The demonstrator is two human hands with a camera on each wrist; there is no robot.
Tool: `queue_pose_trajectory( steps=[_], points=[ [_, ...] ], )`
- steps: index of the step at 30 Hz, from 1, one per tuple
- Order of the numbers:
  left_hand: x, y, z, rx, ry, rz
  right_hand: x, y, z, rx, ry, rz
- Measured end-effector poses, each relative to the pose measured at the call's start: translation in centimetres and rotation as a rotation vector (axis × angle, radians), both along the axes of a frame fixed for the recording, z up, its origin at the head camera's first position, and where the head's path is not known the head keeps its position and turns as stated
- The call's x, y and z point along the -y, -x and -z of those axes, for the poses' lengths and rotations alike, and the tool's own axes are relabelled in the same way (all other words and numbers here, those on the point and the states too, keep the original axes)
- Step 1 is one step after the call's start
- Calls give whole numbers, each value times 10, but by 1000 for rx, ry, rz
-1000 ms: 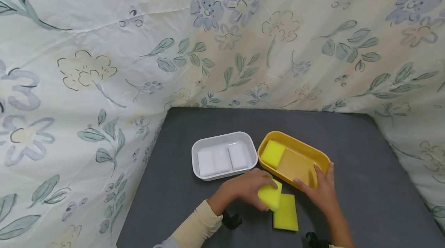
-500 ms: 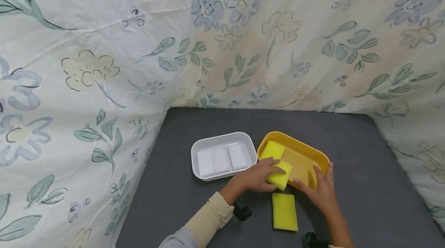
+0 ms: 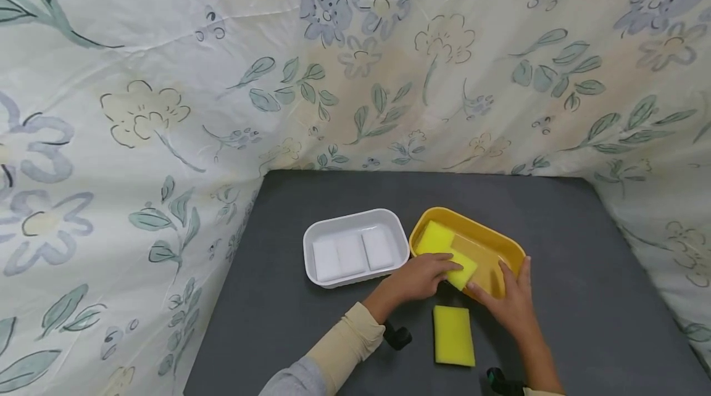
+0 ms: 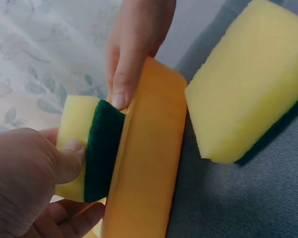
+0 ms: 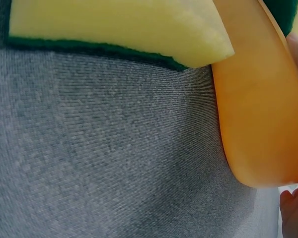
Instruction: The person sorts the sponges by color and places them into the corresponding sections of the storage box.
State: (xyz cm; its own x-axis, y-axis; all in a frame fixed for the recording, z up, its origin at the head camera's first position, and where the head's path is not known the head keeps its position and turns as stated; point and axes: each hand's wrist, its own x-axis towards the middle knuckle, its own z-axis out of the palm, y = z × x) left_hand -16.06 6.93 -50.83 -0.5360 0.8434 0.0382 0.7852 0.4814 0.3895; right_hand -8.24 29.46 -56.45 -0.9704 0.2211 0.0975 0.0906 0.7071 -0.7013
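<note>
My left hand [image 3: 419, 276] pinches a yellow scouring sponge [image 3: 463, 268] over the front rim of the yellow tray [image 3: 483, 229]. In the left wrist view, this sponge's dark green scouring side [image 4: 103, 151] faces the tray wall, with the thumb on its yellow foam. My right hand [image 3: 513, 303] grips the tray's right front corner, fingers spread about the rim. Another yellow sponge [image 3: 436, 237] lies inside the tray at its left end, partly hidden by my left hand. A third sponge [image 3: 453, 335] lies foam side up on the table in front of the tray.
A white tray [image 3: 355, 218] holding white blocks [image 3: 351, 254] stands to the left, close beside the yellow one. The dark grey table [image 3: 250, 322] is bordered by a floral cloth [image 3: 344, 118] at the back and sides.
My left hand has carried its sponge up and to the right, from above the table sponge to over the tray's front rim. My right hand stays on the tray corner.
</note>
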Motion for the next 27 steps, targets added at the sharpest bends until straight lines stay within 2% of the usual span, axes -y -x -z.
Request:
queue_pose_trajectory(
  steps=[9, 14, 21, 27],
  points=[
    [-8, 6, 3, 0, -8, -11, 0, -1, -2, 31, 3, -9],
    [-5, 5, 7, 10, -48, -9, 0, -1, -2, 7, 1, -5],
    [-2, 7, 13, 65, -151, -28, 1, 0, -3, 2, 4, -10],
    [-6, 8, 16, -8, -171, -41, 3, -1, -4, 4, 13, -15]
  ],
)
